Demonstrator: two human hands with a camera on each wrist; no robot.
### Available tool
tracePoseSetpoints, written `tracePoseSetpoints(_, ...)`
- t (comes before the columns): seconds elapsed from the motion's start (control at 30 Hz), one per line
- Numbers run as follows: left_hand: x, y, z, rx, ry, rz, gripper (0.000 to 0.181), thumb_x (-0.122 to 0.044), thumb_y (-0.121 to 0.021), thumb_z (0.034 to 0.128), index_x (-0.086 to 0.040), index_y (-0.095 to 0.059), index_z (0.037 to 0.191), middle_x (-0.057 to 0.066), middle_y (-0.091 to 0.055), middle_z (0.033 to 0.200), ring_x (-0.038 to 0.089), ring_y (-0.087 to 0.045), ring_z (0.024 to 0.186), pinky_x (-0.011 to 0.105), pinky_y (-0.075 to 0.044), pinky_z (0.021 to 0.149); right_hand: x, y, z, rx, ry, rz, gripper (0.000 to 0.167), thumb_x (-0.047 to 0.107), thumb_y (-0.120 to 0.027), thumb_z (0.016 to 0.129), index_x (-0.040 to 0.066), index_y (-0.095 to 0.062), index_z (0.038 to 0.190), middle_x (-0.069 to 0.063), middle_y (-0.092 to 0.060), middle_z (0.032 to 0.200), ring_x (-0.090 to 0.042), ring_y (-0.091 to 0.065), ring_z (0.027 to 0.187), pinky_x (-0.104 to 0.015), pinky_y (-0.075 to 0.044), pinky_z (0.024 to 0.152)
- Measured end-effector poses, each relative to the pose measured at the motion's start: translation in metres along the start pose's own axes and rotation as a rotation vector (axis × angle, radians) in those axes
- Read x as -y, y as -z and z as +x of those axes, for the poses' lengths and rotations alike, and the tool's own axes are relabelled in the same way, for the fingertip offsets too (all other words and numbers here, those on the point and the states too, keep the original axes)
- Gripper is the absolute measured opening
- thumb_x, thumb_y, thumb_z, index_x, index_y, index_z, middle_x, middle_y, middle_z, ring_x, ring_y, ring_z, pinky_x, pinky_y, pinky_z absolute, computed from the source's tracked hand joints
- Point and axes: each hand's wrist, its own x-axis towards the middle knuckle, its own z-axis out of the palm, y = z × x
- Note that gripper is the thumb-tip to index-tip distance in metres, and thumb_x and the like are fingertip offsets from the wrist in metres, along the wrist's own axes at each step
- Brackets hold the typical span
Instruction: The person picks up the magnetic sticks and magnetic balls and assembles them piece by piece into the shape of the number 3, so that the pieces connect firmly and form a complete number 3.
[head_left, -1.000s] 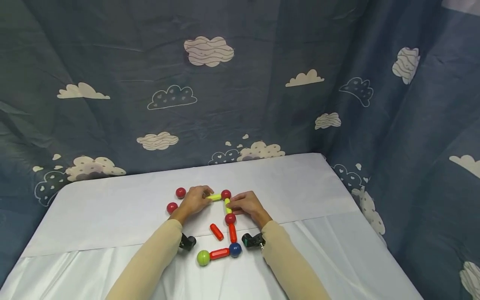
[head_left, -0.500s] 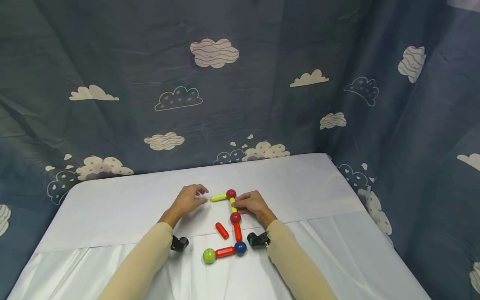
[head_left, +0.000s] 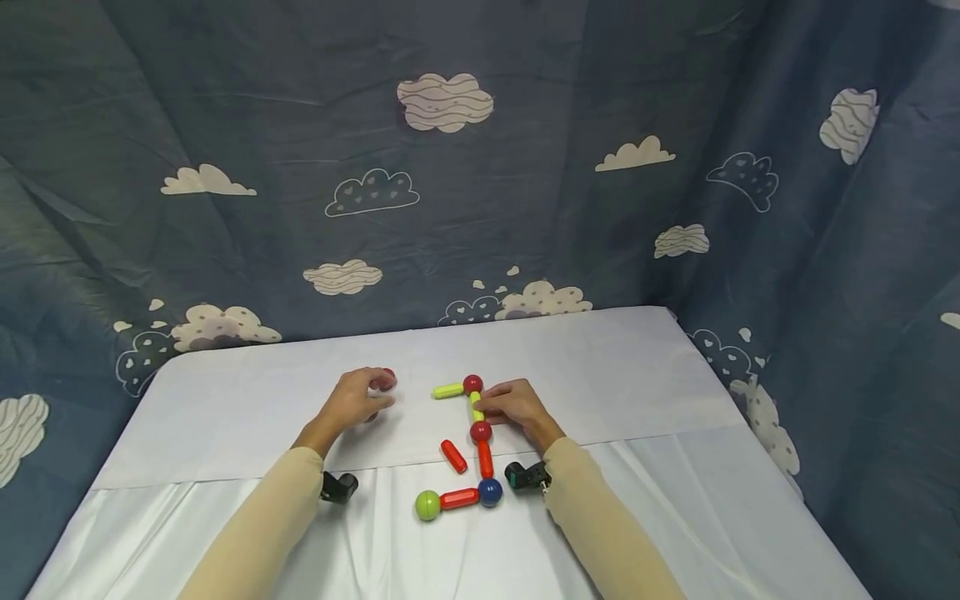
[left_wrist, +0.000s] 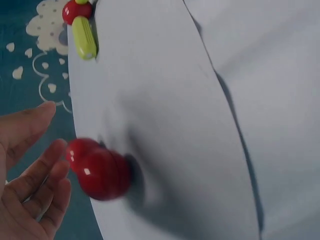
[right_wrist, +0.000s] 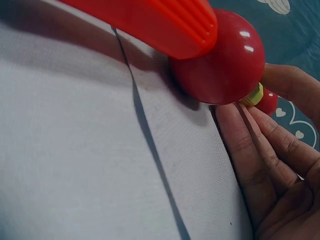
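My right hand pinches a yellow-green rod between finger and thumb. That rod joins an upper red ball and a lower red ball. A second yellow-green rod points left from the upper ball, its far end free. My left hand hovers at the left with thumb and fingers apart, holding nothing. Two loose red balls lie close to its fingers; in the left wrist view the nearer red ball partly covers the other red ball.
Below the lower red ball, a red rod leads to a blue ball. Another red rod runs from there to a green ball. One loose red rod lies inside the bend. A white cloth covers the table.
My left hand has come off the left-pointing yellow-green rod and moved left to the loose red balls. My right hand keeps its pinch. The head view has shifted slightly.
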Motion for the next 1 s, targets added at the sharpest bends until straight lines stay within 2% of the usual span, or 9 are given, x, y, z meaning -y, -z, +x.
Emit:
tracePoseSetpoints(0.23, 0.012, 0.002, -0.006, -0.015, 0.046, 0.007, 0.028, -0.013, -0.076, 0.081, -0.006, -0.069, 0.108, 0.015, -0.062, 0.109, 0.032, -0.052, 0.104, 0.05, -0.041, 0.091, 0.003, 0.002, -0.001, -0.01, -0.017, -0.027, 0.028, 0.013, -0.081, 0.077, 0.0, -0.071, 0.1, -0.01, -0.069, 0.087, -0.016, -0.066, 0.069, -0.027, -0.056, 0.064)
tracePoseSetpoints(0.5, 0.026, -0.005, -0.009, -0.023, 0.064, -0.011, 0.036, -0.013, -0.081, 0.0757, -0.006, -0.067, 0.108, 0.015, -0.06, 0.11, 0.032, -0.053, 0.103, 0.051, -0.04, 0.093, 0.003, 0.002, -0.001, -0.006, -0.022, -0.018, 0.027, 0.012, -0.081, 0.077, -0.001, -0.071, 0.099, -0.01, -0.07, 0.086, -0.016, -0.066, 0.068, -0.026, -0.055, 0.063)
tracePoseSetpoints(0.73, 0.029, -0.011, -0.011, -0.02, 0.153, -0.043, 0.044, -0.013, -0.081, 0.0755, -0.007, -0.064, 0.115, 0.017, -0.056, 0.112, 0.035, -0.052, 0.108, 0.052, -0.042, 0.096, 0.003, 0.002, -0.001, -0.002, -0.025, -0.016, 0.028, 0.012, -0.081, 0.077, 0.0, -0.071, 0.1, -0.01, -0.07, 0.086, -0.016, -0.066, 0.069, -0.026, -0.055, 0.063)
tracePoseSetpoints(1.0, 0.029, -0.014, -0.01, -0.016, 0.171, 0.014, 0.042, -0.007, -0.078, 0.0763, -0.004, -0.065, 0.116, 0.018, -0.057, 0.113, 0.036, -0.053, 0.111, 0.051, -0.041, 0.098, 0.001, 0.002, 0.001, -0.002, -0.021, -0.011, 0.027, 0.012, -0.081, 0.077, 0.0, -0.071, 0.099, -0.01, -0.07, 0.086, -0.016, -0.066, 0.069, -0.027, -0.056, 0.063)
